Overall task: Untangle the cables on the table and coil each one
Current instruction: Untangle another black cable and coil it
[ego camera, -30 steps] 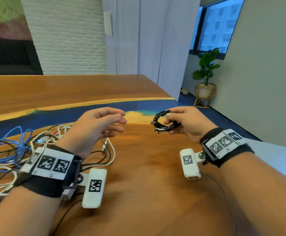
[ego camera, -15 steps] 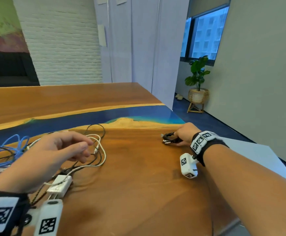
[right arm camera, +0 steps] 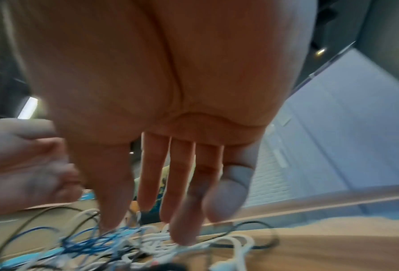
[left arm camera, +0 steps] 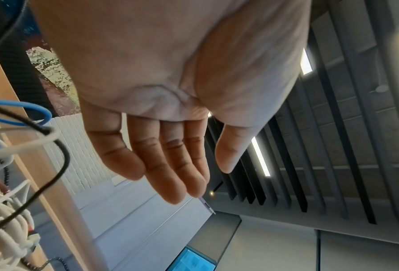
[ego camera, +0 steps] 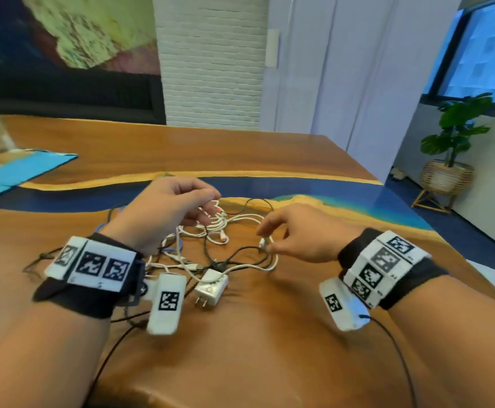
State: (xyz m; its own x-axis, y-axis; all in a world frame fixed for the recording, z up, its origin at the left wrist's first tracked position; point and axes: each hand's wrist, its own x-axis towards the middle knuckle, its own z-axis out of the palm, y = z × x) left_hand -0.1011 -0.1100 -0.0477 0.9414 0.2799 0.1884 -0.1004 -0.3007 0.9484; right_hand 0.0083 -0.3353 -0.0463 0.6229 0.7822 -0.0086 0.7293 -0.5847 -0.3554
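Note:
A tangle of cables lies on the wooden table: white cables with red-tipped plugs, a thin black cable, a blue cable and a white charger plug. My left hand hovers just above the white loops, fingers relaxed and holding nothing; the left wrist view shows the same empty left hand beside the white cables. My right hand reaches down at the tangle's right side, its straight fingertips touching the white cables.
The table's right edge drops off to the floor, where a potted plant stands. A light blue mat lies at the far left. A thin black lead runs from my right wrist camera across the near table.
My right hand has let go of the coiled black cable, now out of view, and moved left to the tangle. My left hand has moved over the white loops.

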